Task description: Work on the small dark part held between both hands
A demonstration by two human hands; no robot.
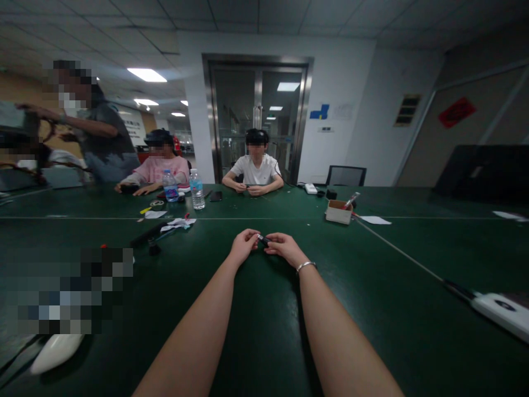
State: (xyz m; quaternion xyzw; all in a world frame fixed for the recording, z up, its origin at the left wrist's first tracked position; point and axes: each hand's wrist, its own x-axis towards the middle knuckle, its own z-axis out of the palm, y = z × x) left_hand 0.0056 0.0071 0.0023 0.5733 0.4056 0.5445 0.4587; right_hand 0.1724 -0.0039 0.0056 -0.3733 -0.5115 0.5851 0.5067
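Note:
My left hand point(243, 246) and my right hand point(286, 249) meet over the middle of the green table point(264, 320), both arms stretched forward. Between them is a small dark stick-like object point(263, 240) with a bright, silvery end; it is too small to name. The fingers of my left hand pinch the silvery end. My right hand, with a silver bracelet point(306, 267) at its wrist, grips the black end. Fingertips cover part of the object.
Two water bottles point(197, 190) and scraps of paper point(178, 224) lie to the left. A small open box point(339, 212) holds a pen-like item. A white power strip point(502, 311) lies at right. Across the table sits a person in a white shirt point(257, 170); others are at left.

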